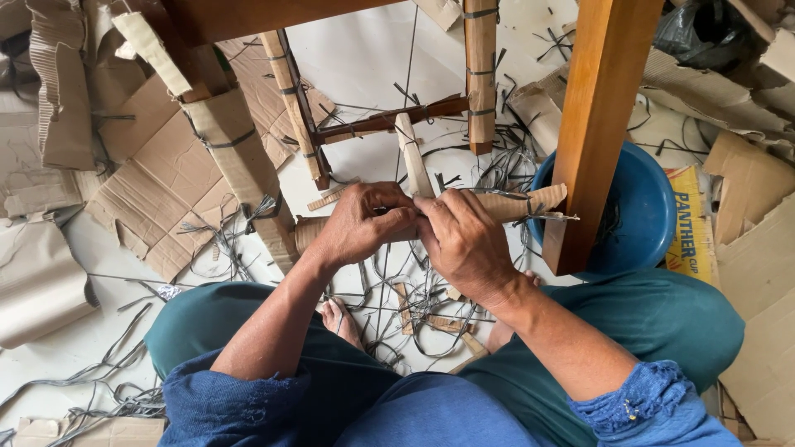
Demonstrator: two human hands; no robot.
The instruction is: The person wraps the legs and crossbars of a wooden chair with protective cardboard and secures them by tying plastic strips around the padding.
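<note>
Both hands meet at centre; left hand [364, 223] curled shut; right hand [464, 244] apparently pinching, palm down.

Hands on a wrapped chair rung

Left hand [360, 223] and right hand [464, 244] grip the cardboard-wrapped rung [505, 205] together; a blue basin [646, 215] sits behind the bare wooden leg [598, 124], straps [414, 290] littering the floor.

A flat yellow cardboard package with blue printed lettering [689, 223] lies on the floor at the right, just beside the rim of the round blue plastic basin [654, 211] and partly tucked under it; only a narrow strip of it shows. A crumpled black plastic bag [696, 31] sits at the top right among torn brown cardboard pieces [157, 178]. No labels, signs or screens show elsewhere.
</note>
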